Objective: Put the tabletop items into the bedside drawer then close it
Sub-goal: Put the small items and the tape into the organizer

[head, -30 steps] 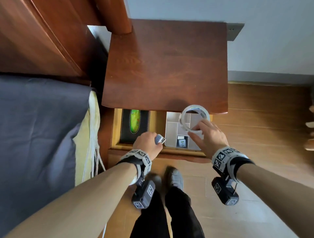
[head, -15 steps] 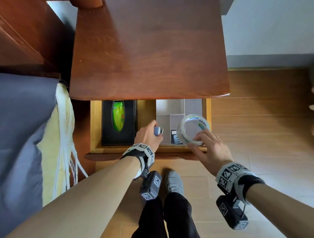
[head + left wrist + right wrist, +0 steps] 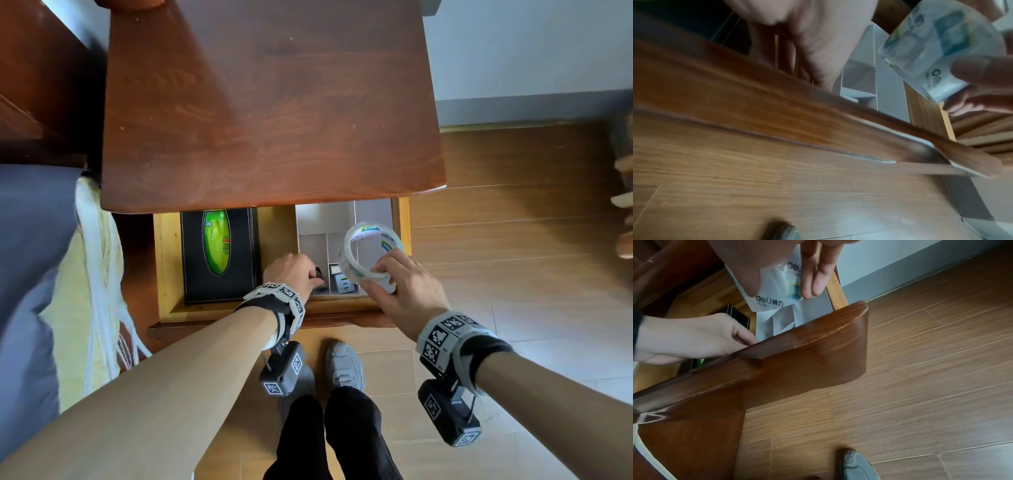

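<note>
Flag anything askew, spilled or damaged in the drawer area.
Nothing stands out. The tissue box lies flat in the open drawer, the grey organizer sits squarely beside it, and the tape roll is simply tilted in the right hand above it.

White tape roll (image 3: 371, 253) tilted above open drawer (image 3: 168, 260) (grey organiser side), small item perhaps below

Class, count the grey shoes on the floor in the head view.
2. One shoe stands on the floor below the drawer front; the other shoe is left of it, partly hidden behind the left wrist camera.
</note>
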`<act>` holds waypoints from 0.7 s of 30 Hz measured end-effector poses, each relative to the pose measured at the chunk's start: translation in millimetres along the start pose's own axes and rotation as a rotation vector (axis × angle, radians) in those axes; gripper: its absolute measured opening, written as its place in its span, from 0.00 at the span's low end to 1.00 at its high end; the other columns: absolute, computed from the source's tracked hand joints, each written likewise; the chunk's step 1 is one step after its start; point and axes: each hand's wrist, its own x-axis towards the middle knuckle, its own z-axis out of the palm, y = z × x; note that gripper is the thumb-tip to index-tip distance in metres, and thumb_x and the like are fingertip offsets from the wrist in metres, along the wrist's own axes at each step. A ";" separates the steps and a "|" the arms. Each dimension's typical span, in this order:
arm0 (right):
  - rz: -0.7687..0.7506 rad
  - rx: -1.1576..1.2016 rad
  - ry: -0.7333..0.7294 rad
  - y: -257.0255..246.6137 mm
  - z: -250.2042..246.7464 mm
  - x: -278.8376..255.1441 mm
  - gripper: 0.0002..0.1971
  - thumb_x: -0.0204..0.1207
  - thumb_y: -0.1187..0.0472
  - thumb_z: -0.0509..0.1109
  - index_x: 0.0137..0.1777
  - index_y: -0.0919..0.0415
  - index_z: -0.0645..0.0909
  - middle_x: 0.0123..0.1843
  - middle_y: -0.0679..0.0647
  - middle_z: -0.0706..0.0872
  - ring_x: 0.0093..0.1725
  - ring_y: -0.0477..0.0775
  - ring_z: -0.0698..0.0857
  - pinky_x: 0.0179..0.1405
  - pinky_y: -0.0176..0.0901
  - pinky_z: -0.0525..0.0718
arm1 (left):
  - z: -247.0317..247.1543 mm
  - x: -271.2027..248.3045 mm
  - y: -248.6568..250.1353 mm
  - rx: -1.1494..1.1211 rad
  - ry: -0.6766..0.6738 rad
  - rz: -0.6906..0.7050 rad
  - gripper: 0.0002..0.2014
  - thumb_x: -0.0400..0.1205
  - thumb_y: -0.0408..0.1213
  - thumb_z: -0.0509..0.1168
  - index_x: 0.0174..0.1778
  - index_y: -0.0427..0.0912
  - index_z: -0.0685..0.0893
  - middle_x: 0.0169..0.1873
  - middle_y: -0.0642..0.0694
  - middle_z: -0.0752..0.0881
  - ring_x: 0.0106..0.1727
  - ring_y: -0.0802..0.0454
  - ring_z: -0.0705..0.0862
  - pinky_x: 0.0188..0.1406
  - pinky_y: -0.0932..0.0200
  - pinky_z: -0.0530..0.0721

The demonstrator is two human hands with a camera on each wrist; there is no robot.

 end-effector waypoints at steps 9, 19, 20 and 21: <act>-0.034 0.016 -0.086 -21.6 6.2 20.7 0.13 0.82 0.51 0.62 0.61 0.55 0.79 0.59 0.44 0.79 0.58 0.51 0.80 0.47 0.46 0.79 | -26.9 -18.4 -17.5 -0.023 0.064 -0.045 0.10 0.82 0.43 0.62 0.44 0.49 0.90 0.39 0.51 0.90 0.40 0.48 0.88 0.39 0.53 0.88; 0.139 -0.018 -0.120 -68.8 34.6 86.8 0.20 0.83 0.52 0.59 0.72 0.59 0.73 0.69 0.52 0.74 0.64 0.59 0.80 0.59 0.51 0.77 | -46.8 -35.0 -87.7 -0.128 0.033 -0.079 0.12 0.82 0.37 0.60 0.41 0.50 0.90 0.36 0.56 0.89 0.38 0.53 0.87 0.43 0.52 0.88; 0.156 -0.016 -0.127 -70.2 38.5 90.3 0.22 0.83 0.53 0.60 0.74 0.58 0.72 0.71 0.53 0.73 0.65 0.59 0.79 0.60 0.51 0.77 | -45.3 -36.0 -90.9 -0.141 0.033 -0.076 0.12 0.81 0.37 0.60 0.42 0.50 0.90 0.37 0.56 0.89 0.39 0.54 0.87 0.43 0.53 0.88; 0.160 -0.023 -0.147 -71.0 42.9 93.2 0.23 0.82 0.54 0.61 0.76 0.58 0.70 0.72 0.54 0.72 0.67 0.59 0.78 0.62 0.52 0.77 | -44.0 -36.7 -93.5 -0.153 0.032 -0.073 0.12 0.82 0.37 0.60 0.43 0.50 0.90 0.38 0.56 0.89 0.40 0.54 0.87 0.45 0.54 0.88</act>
